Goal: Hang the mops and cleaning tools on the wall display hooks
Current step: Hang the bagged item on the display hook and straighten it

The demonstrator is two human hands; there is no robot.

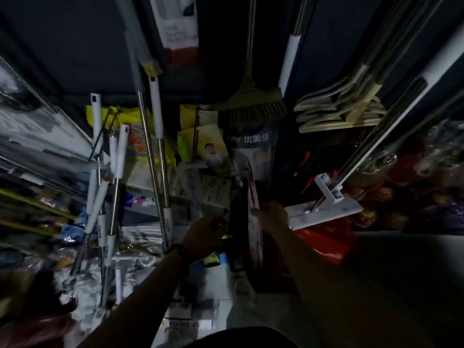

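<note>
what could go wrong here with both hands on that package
1. It is dim and cluttered, so the package, gripped by the left hand and right hand, might miss its hook and drop.
2. The white mop head sits just beside the right hand; a bump could knock it.
3. The poles crowd the left side; that arm might knock them.

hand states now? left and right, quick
Left hand: grips the dark packaged tool.
Right hand: grips the same package from the other side.
</note>
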